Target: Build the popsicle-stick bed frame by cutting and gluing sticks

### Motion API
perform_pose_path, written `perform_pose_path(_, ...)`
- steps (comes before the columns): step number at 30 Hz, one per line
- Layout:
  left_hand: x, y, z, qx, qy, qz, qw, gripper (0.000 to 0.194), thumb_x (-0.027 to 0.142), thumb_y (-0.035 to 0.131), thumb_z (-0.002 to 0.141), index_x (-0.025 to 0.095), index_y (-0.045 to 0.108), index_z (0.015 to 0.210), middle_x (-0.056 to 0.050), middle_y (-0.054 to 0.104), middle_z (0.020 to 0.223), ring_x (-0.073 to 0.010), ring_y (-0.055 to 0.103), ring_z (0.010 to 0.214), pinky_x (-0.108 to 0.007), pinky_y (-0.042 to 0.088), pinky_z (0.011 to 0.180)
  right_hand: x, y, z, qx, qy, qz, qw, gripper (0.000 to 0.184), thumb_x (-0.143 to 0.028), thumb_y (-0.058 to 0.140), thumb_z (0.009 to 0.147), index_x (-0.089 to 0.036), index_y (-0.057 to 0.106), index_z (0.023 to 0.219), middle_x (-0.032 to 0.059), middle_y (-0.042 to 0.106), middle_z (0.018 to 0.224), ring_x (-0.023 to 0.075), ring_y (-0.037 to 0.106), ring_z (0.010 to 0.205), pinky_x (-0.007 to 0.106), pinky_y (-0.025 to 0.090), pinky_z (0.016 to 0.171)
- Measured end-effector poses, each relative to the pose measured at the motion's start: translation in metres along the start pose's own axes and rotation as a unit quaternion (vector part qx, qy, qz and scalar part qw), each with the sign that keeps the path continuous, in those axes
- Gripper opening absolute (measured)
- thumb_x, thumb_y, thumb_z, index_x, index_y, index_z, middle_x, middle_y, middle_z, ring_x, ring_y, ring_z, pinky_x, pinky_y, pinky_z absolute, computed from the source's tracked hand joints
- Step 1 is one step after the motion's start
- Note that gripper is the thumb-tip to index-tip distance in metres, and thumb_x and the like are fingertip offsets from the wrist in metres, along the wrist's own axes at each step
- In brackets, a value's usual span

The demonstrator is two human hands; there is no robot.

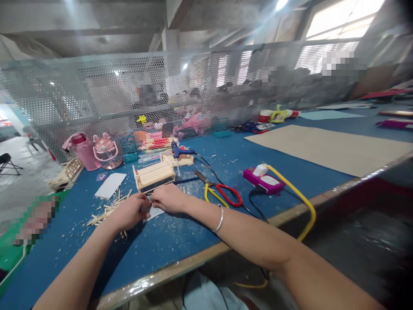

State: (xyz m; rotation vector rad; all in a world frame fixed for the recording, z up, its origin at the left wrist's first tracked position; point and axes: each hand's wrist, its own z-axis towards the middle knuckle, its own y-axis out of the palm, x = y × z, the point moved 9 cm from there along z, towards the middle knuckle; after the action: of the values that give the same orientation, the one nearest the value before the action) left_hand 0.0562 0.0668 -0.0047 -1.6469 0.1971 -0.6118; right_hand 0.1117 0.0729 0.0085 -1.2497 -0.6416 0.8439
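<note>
Close together over the blue table, my left hand (pixel 130 211) and my right hand (pixel 169 198) meet with bent, pinched fingers. Whatever lies between the fingertips is too small or hidden to make out. Just behind them stands a small wooden stick frame (pixel 156 174), its front edge close to my right fingers. A white paper (pixel 156 212) lies under the hands. Left of my left hand is a loose pile of thin wooden sticks (pixel 105 215). A blue glue gun (pixel 180 150) rests behind the frame, and scissors (pixel 230 196) with red and yellow handles lie right of my right hand.
A purple power strip (pixel 264 181) with a yellow cable (pixel 300 198) sits to the right. Behind stand a pink bottle (pixel 85 153) and a clear pink-lidded jug (pixel 106 153). A white card (pixel 110 185) lies left; a large beige sheet (pixel 335 148) lies right. A perforated screen (pixel 106 86) borders the table.
</note>
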Motion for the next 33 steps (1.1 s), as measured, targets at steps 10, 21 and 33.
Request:
perform_pose_path(10, -0.005, 0.002, 0.002, 0.003, 0.012, 0.052, 0.999, 0.020, 0.033, 0.055, 0.074, 0.022, 0.069, 0.083, -0.007, 0.054, 0.085, -0.0220, 0.050, 0.086, -0.032, 0.038, 0.079, -0.002, 0.009, 0.001, -0.032, -0.044, 0.067, 0.996, 0.018, -0.032, 0.055, 0.079, -0.023, 0.068, 0.087, 0.0014, 0.070, 0.083, 0.0137, 0.060, 0.076, 0.021, 0.033, 0.059)
perform_pose_path(21, -0.010, 0.006, 0.002, -0.009, 0.003, 0.038, 0.999, 0.021, 0.036, 0.054, 0.073, 0.022, 0.068, 0.080, -0.005, 0.054, 0.081, -0.0210, 0.051, 0.084, -0.030, 0.038, 0.074, 0.002, 0.003, 0.001, 0.004, 0.012, 0.052, 0.999, 0.018, -0.030, 0.055, 0.079, -0.021, 0.069, 0.084, 0.0035, 0.070, 0.082, 0.0146, 0.060, 0.076, 0.022, 0.030, 0.056)
perform_pose_path(33, -0.010, -0.012, -0.003, 0.053, -0.005, 0.000, 0.999, 0.031, 0.034, 0.046, 0.081, 0.023, 0.066, 0.102, -0.006, 0.061, 0.087, -0.0172, 0.056, 0.082, -0.025, 0.040, 0.073, 0.039, -0.016, -0.001, 0.094, 0.087, 0.160, 0.979, 0.021, -0.029, 0.051, 0.083, -0.018, 0.069, 0.083, 0.0014, 0.069, 0.077, 0.0106, 0.058, 0.069, 0.019, 0.033, 0.059)
